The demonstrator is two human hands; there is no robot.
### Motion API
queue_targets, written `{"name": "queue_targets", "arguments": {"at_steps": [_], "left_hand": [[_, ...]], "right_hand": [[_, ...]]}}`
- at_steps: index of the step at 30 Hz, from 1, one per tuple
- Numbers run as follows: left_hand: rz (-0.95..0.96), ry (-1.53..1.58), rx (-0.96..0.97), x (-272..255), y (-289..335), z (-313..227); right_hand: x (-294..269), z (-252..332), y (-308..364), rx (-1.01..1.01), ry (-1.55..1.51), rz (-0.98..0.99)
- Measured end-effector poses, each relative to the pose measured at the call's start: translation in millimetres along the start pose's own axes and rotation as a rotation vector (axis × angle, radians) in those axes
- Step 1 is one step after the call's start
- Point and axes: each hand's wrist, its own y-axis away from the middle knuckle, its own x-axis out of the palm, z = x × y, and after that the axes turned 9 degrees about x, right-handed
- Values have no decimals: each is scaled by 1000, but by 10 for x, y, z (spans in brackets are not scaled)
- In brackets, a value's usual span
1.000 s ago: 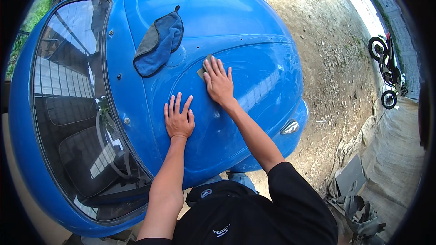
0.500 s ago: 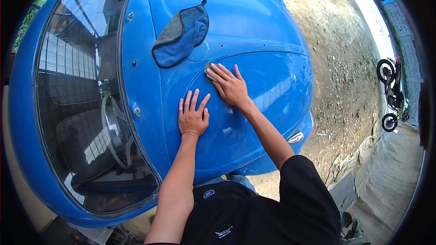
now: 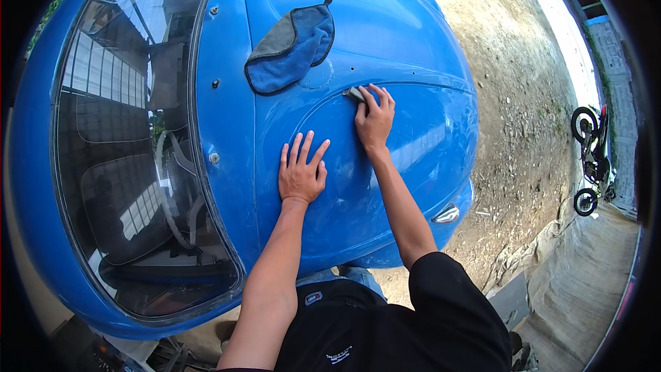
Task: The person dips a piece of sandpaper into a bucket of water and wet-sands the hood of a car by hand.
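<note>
A blue car's front lid (image 3: pixel 330 172), rounded and streaked with whitish smears, lies under both hands. My left hand (image 3: pixel 301 171) rests flat on it with fingers spread, holding nothing. To its right, my right hand (image 3: pixel 375 116) is bent around a small grey-brown pad (image 3: pixel 356 94), gripping it by one side against the paint near a curved raised line. The fingers partly hide the pad, and its exact kind cannot be made out. Beyond my hands, a blue and grey microfiber cloth (image 3: pixel 292 48) with dark edging lies loosely folded on the lid.
The windshield (image 3: pixel 138 138) fills the left side, with metal studs (image 3: pixel 214 158) along its base. A chrome fitting (image 3: pixel 446 214) sits at the near right edge of the car. Gravel ground (image 3: pixel 516 96) stretches right toward a parked motorcycle (image 3: pixel 592 158) and a grey tarp (image 3: pixel 585 269).
My right hand has slid to the right and slightly farther away with the pad, its fingers going from flat to bent. My left hand stays on nearly the same spot. The view has shifted slightly.
</note>
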Motion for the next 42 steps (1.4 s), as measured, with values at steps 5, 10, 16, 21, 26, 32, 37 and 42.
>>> {"name": "queue_targets", "arguments": {"at_steps": [5,10,16,21,26,32,37,42], "left_hand": [[12,-9,6,-11,45,77],[-15,50,16,41,-5,6],[-42,65,10,28,44,75],[-80,86,20,89,26,28],[-174,71,37,56,20,97],[-298,230,49,247,6,50],[-304,200,89,216,439,163],[-266,176,93,252,1310,-116]], "right_hand": [[-26,173,29,-288,-63,150],[23,57,-103,24,-159,53],[-11,272,-92,-168,-237,300],[73,271,54,-161,-157,157],[-89,440,131,-296,-173,399],[-294,305,852,-13,-23,194],[-657,437,1652,-74,-14,288],[-1226,336,2416,-121,23,394]]}}
